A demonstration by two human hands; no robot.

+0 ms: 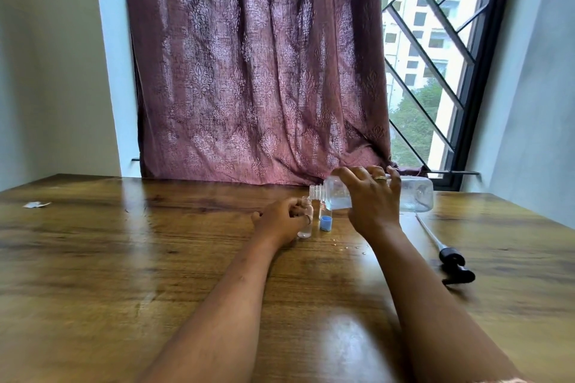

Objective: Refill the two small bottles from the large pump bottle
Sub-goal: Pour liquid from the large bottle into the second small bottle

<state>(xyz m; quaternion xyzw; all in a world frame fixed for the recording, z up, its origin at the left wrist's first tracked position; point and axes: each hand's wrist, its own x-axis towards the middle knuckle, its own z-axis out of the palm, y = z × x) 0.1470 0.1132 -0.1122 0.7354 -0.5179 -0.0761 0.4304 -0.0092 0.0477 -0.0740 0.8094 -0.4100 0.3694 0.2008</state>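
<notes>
Clasping the small bottle (306, 231), the left hand (281, 221) flanks the right hand (371, 200) gripping the clear, sideways large bottle (417, 194).

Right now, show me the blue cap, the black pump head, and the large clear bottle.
blue cap (325, 224): head view, on its side wall.
black pump head (457, 270): head view, on its dark nozzle body.
large clear bottle (417, 194): head view, on the bare base end.

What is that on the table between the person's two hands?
In the head view, a second small bottle stands between the left hand and right hand, with a blue cap at its foot.
</notes>
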